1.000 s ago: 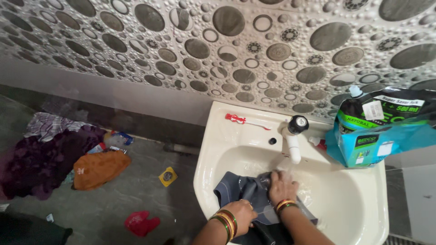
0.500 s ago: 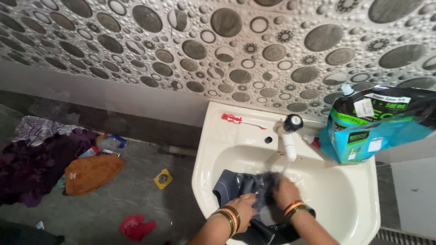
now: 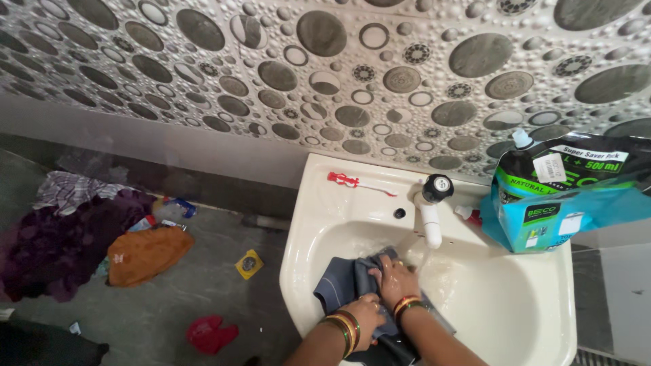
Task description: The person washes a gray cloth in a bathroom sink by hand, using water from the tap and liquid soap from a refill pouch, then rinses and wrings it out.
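Down at the near-left part of the cream sink [image 3: 319, 203], I am pressing my right hand [image 3: 393, 276] and my left hand [image 3: 366, 313] onto a wet grey cloth [image 3: 339, 281], both with fingers curled and gripping its folds, while water is running from the white tap [image 3: 430, 220] at the back rim just beyond my right hand. Along the sink's back edge a red toothbrush [image 3: 352, 181] is lying flat, and a blue-green refill pouch [image 3: 563, 190] is leaning at the back right corner.

Grey-blue cloth [image 3: 342, 283], wet, bunched, in basin front-left.
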